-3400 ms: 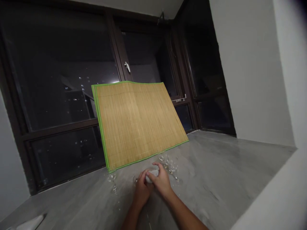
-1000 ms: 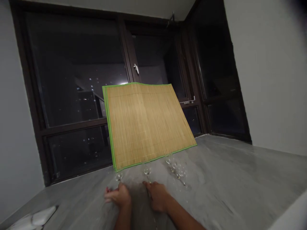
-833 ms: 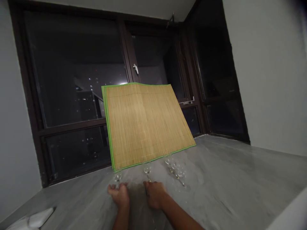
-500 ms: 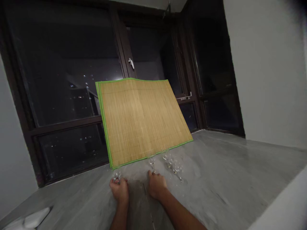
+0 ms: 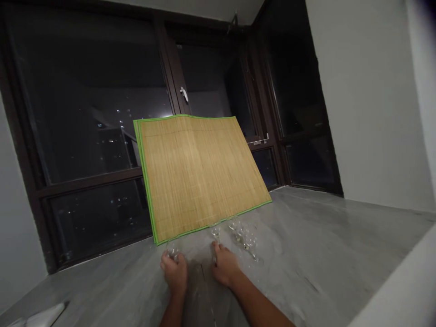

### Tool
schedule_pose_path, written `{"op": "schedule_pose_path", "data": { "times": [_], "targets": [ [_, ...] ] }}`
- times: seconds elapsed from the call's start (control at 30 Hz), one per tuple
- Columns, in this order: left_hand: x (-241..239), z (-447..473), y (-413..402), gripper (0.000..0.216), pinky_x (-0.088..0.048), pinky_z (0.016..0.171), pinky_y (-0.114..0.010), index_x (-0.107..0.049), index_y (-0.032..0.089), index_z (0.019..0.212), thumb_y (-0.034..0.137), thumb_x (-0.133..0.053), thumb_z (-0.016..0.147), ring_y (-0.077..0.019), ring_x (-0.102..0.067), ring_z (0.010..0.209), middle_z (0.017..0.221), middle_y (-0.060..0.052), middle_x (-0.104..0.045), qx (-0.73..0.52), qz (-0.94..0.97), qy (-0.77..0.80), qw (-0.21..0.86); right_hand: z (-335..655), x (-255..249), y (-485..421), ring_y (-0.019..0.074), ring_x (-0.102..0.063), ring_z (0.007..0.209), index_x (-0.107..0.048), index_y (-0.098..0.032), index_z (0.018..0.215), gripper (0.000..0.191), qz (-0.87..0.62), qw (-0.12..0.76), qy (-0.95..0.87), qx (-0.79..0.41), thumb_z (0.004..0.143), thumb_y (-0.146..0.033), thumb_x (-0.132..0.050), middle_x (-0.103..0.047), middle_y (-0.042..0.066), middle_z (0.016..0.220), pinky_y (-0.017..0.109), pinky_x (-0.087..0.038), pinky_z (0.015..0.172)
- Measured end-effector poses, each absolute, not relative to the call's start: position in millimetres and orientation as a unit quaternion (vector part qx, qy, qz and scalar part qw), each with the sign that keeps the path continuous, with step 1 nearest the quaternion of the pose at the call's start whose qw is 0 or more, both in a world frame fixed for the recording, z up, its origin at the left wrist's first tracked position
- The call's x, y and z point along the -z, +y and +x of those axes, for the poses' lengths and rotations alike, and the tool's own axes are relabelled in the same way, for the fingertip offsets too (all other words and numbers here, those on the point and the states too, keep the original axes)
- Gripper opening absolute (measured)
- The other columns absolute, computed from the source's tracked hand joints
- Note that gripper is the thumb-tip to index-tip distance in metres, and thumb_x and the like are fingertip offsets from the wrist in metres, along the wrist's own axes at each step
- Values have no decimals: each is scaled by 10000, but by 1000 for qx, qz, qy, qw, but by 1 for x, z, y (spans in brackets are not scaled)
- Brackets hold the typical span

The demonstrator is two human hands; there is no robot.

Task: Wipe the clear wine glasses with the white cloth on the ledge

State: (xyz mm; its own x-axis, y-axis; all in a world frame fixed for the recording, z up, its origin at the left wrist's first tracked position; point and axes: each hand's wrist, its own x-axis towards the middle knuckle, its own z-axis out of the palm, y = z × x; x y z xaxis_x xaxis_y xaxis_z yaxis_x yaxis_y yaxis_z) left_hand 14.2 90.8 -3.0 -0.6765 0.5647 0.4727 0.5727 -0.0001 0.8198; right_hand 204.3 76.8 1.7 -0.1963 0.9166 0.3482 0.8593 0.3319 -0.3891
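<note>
My left hand [image 5: 175, 270] is closed around a clear stemmed glass [image 5: 173, 248], whose bowl shows above the fingers. My right hand [image 5: 225, 267] is closed at the lower part of another clear stemmed glass [image 5: 215, 231]; the fingers hide its foot. To the right of that hand, several more clear glasses [image 5: 245, 240] are grouped close together, one apparently lying on its side. Their outlines are faint against the grey surface. Just behind the glasses, a bamboo mat [image 5: 204, 177] with green edging leans upright.
The grey marbled surface [image 5: 306, 245] runs back to dark-framed windows [image 5: 85, 113] with night outside. A white object [image 5: 46, 316] lies at the lower left, partly out of view. A pale wall [image 5: 368, 113] closes off the right side.
My left hand has moved a little right and forward with its glass. The right hand has shifted only slightly. The whole view has tilted a little.
</note>
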Motion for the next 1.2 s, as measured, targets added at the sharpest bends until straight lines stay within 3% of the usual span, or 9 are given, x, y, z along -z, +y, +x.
{"op": "schedule_pose_path", "data": {
  "times": [0.13, 0.23, 0.37, 0.6, 0.7, 0.8, 0.93, 1.03, 1.2],
  "targets": [
    [1, 28, 88, 467, -481, 862, -375, -472, 163, 1282, 314, -502, 841, -263, -627, 956, 1144, -138, -573, 536, -480, -694, 31, 207, 3, 74, 311, -615, 1154, -423, -134, 1424, 718, -548, 325, -762, -114, 730, -233, -579, -598, 183, 1315, 398, -481, 940],
    [1, 40, 85, 414, -482, 848, -343, -515, 186, 1246, 253, -509, 838, -224, -624, 914, 1129, -104, -552, 470, -533, -703, 34, 202, 2, 72, 267, -628, 1134, -417, -120, 1411, 708, -492, 403, -755, -158, 719, -168, -561, -638, 164, 1263, 361, -478, 957],
    [-2, 55, 79, 386, -450, 899, -311, -582, 194, 1170, 141, -522, 791, -212, -592, 1017, 1129, -90, -543, 426, -625, -653, 35, 197, -4, 68, 232, -564, 1221, -448, -109, 1387, 657, -403, 508, -748, -140, 735, -119, -528, -599, 160, 1331, 340, -429, 1046],
    [-8, 58, 69, 179, -416, 821, -333, -626, 224, 858, 116, -542, 742, -217, -559, 900, 925, -48, -571, 414, -731, -541, 40, 198, -8, 71, 242, -558, 1203, -540, -157, 1332, 577, -358, 527, -767, -76, 764, -72, -482, -647, 109, 1273, 379, -408, 1083],
    [-6, 58, 66, 237, -401, 760, -323, -571, 228, 787, 57, -509, 635, -212, -536, 847, 862, -33, -546, 429, -765, -479, 25, 204, -6, 82, 259, -552, 1210, -545, -139, 1315, 541, -386, 564, -728, -62, 785, -78, -454, -633, 135, 1277, 408, -417, 1073],
    [-3, 57, 68, 305, -400, 769, -324, -557, 227, 799, 57, -470, 562, -213, -529, 857, 853, -24, -538, 470, -759, -451, -1, 209, -1, 95, 261, -582, 1147, -526, -148, 1319, 545, -422, 619, -658, -81, 777, -120, -477, -638, 132, 1217, 415, -450, 1028],
    [2, 51, 77, 232, -417, 784, -337, -586, 226, 832, 139, -441, 673, -226, -535, 873, 857, -26, -555, 539, -697, -472, -37, 208, 5, 103, 240, -619, 1016, -511, -161, 1306, 566, -420, 681, -582, -141, 742, -188, -529, -641, 85, 1058, 381, -484, 957],
    [5, 49, 81, 253, -433, 833, -343, -591, 226, 926, 169, -429, 740, -226, -544, 922, 921, -33, -562, 547, -655, -521, -35, 201, 4, 99, 222, -620, 959, -483, -166, 1297, 587, -393, 684, -582, -198, 715, -205, -549, -621, 50, 991, 358, -490, 920],
    [3, 49, 80, 333, -422, 954, -345, -527, 229, 1032, 81, -425, 752, -214, -538, 1037, 1037, -54, -521, 484, -618, -620, 14, 194, -2, 86, 199, -619, 890, -425, -204, 1301, 633, -349, 642, -630, -263, 683, -147, -549, -622, 18, 948, 324, -491, 855]
  ]
}}
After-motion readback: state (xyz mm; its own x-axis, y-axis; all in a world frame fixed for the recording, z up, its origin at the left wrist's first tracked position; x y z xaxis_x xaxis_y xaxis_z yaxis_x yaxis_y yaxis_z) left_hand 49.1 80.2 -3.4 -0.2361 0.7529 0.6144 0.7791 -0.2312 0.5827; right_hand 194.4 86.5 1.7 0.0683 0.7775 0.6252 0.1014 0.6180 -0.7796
